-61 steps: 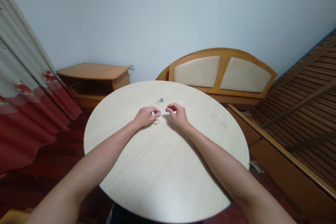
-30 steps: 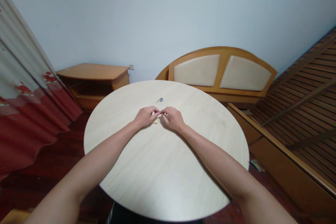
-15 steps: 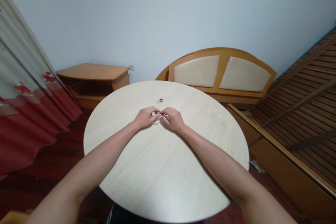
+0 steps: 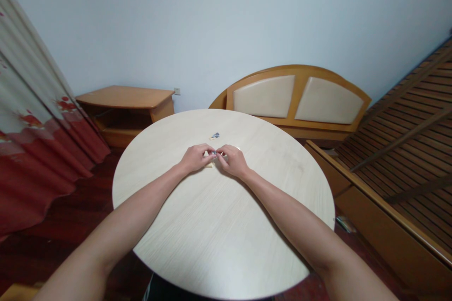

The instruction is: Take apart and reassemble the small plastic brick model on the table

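Note:
Over the round pale table (image 4: pixel 212 225), my left hand (image 4: pixel 197 157) and my right hand (image 4: pixel 232 160) meet with thumbs and fingers pinched together. Between the fingertips is a small grey-blue piece (image 4: pixel 214 152), mostly covered, too small to name; both hands grip it. Under the fingers of my left hand lie some small cream-coloured pieces (image 4: pixel 209 165), partly hidden. Just beyond my hands rests a little group of dark blue-grey and yellowish pieces (image 4: pixel 215 136) on the tabletop.
A wooden cabinet (image 4: pixel 123 97) stands behind the table at left, near a red and white curtain (image 4: pixel 38 150). At the back right is a headboard (image 4: pixel 300 70) with cream panels. A slatted wooden frame (image 4: pixel 416 150) leans along the right side.
Both hands stay in nearly the same place. The fingertips have shifted very slightly around the small piece, and more of its blue-grey colour shows.

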Motion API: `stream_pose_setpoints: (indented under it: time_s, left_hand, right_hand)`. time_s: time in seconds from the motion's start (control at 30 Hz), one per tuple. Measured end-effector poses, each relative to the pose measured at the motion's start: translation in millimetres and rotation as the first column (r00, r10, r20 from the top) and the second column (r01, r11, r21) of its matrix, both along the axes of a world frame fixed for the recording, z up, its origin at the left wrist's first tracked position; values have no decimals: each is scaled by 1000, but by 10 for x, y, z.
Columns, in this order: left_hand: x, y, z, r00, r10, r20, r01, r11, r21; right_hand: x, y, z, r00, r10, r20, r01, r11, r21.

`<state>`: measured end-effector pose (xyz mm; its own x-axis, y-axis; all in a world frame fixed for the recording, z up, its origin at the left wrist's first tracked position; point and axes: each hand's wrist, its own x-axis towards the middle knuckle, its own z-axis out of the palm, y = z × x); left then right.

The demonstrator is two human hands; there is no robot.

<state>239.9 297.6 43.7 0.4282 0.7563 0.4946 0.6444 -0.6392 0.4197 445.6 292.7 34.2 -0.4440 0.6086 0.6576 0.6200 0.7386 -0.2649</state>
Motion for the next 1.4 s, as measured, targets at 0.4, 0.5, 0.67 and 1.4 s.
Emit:
stream_pose_setpoints:
  time_s: [0.4, 0.5, 0.67, 1.4]
  left_hand:
    - [-3, 12, -3, 1000, -13, 4, 13, 1000, 14]
    - [-1, 1, 8, 1000, -22, 13, 21, 1000, 7]
    - [-1, -1, 5, 1000, -21, 15, 21, 1000, 0]
    - [2, -8, 9, 1000, -25, 14, 25, 1000, -3]
  right_hand:
    - [-5, 19, -26, 1000, 11, -7, -11, 1000, 1]
    - [-5, 18, -27, 1000, -1, -6, 1, 1000, -4]
    - [-3, 22, -30, 1000, -1, -15, 1, 1000, -12]
    - [-1, 19, -18, 1000, -6, -14, 6, 1000, -21]
